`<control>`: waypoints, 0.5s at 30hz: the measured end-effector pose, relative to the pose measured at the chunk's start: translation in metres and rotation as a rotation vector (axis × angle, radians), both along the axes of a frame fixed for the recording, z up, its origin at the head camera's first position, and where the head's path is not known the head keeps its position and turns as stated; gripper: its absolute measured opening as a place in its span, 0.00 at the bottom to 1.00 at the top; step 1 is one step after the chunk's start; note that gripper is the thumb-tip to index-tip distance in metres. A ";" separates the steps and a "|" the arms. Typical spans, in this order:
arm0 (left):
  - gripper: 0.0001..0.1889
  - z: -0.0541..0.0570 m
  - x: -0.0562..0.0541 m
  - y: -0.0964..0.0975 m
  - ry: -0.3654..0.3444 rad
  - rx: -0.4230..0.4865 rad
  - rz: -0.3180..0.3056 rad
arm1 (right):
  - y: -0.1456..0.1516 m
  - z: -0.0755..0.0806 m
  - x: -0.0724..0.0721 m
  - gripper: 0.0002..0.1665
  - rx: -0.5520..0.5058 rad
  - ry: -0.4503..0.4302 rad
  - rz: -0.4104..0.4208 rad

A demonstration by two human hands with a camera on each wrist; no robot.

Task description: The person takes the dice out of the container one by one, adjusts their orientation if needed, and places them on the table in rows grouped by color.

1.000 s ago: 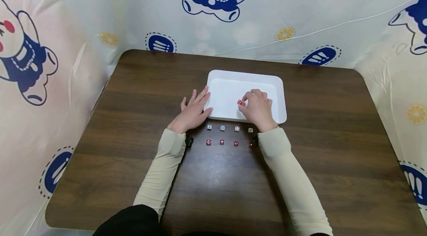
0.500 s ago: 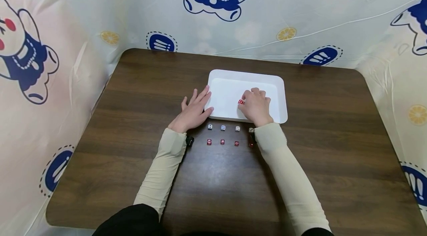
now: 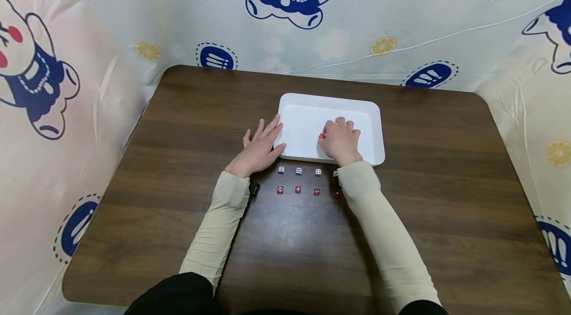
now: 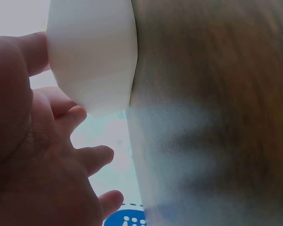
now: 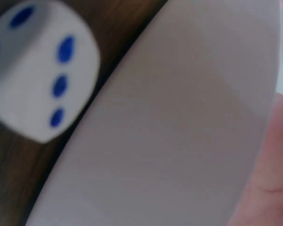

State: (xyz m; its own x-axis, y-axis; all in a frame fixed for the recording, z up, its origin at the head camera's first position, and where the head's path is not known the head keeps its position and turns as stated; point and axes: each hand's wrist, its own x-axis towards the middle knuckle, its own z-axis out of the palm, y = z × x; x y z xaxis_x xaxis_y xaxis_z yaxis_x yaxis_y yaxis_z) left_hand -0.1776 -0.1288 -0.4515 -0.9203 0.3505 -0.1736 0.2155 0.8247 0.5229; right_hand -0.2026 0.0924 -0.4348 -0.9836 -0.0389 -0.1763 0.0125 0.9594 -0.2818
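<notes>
A white tray [image 3: 303, 107] sits on the table. My left hand [image 3: 254, 154] rests against its left side with fingers spread; in the left wrist view, the thumb and a finger touch the tray's wall [image 4: 94, 52]. Inside the tray, my right hand [image 3: 341, 142] has its fingers curled down, the thumb and index finger pinching at a red die [image 3: 322, 135] with white pips. The fingertips' far side is hidden. In front of the tray stand a row of white dice [image 3: 299, 171] and a row of red dice [image 3: 298, 189]. A white die [image 5: 47, 70] looms large in the right wrist view.
The dark wooden table [image 3: 178, 122] extends around the tray on all sides. A pale printed curtain [image 3: 312, 47] hangs behind and beside it. My right sleeve [image 3: 374, 206] partly covers the rightmost dice of both rows.
My right hand has shifted slightly left and its fingers have closed in. Two red dice showed beside the fingertips before; now only one shows. The left hand has stayed put.
</notes>
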 end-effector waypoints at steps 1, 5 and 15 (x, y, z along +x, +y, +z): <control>0.33 0.000 0.000 0.000 -0.001 0.000 0.000 | 0.000 0.000 0.000 0.11 0.003 -0.003 0.000; 0.33 0.000 0.000 0.000 0.000 -0.002 0.000 | 0.000 0.000 0.000 0.13 0.015 -0.015 0.004; 0.33 0.000 0.000 0.001 -0.006 -0.005 0.004 | 0.000 -0.002 -0.001 0.15 0.017 -0.020 0.010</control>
